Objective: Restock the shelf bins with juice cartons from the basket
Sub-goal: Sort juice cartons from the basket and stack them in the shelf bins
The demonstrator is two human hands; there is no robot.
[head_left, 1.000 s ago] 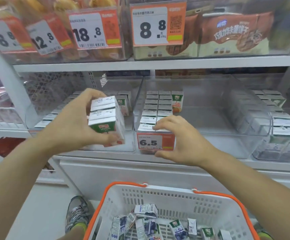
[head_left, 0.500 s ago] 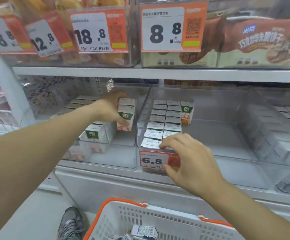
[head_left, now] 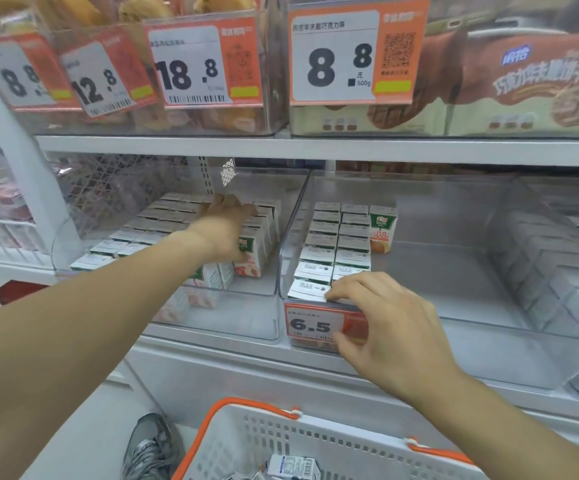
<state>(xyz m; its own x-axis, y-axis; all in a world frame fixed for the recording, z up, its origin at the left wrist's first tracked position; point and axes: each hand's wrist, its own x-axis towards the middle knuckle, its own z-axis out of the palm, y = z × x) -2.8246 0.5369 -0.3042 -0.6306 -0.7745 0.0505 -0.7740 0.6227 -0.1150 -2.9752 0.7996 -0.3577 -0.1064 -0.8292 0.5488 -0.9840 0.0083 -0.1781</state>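
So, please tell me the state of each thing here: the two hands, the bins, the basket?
Left hand: reaching deep into the left bin, resting on the cartons.
Right hand: fingers curled over the middle bin's front edge at the 6.5 tag.
Left bin: mostly filled, front bare.
Middle bin: two rows at its left, the rest bare.
Basket: a few cartons left.
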